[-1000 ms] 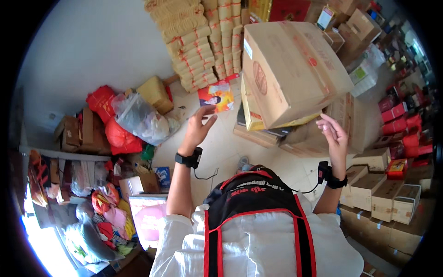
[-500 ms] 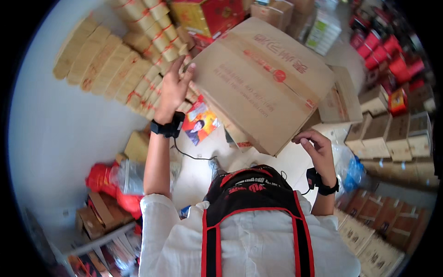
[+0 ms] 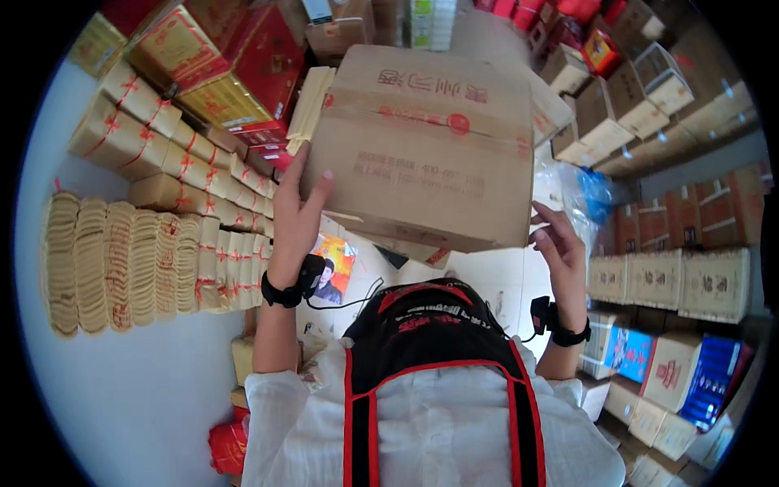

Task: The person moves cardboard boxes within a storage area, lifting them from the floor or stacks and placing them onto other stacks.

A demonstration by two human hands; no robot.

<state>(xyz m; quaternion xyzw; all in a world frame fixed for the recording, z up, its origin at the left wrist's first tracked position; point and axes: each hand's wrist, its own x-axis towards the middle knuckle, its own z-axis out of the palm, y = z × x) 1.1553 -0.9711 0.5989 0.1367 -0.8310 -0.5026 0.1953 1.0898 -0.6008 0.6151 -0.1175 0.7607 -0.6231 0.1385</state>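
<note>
A large brown cardboard box [image 3: 422,166], closed and taped across its top with red print, is in front of me. My left hand [image 3: 299,213] is at its left side, fingers stretched along the edge and thumb spread apart near the front corner. Beside the near right corner is my right hand [image 3: 560,242], its fingers loosely bent and apart. Its fingertips are close to the box's edge; whether they touch it I cannot tell. Neither hand is wrapped round the box. What bears its weight is mostly hidden underneath.
Tan bundles tied with red ribbon [image 3: 187,174] are stacked at left, near red and gold boxes [image 3: 235,73]. Pale cartons [image 3: 649,280] and brown cartons [image 3: 682,215] line the right. A colourful printed sheet [image 3: 331,264] lies on the floor; clear plastic wrap [image 3: 580,191] is at right.
My view has turned, so the box and surroundings appear rotated counterclockwise. The box now looks squarer to me. Both hands remain at its sides, and my right fingers have spread a little.
</note>
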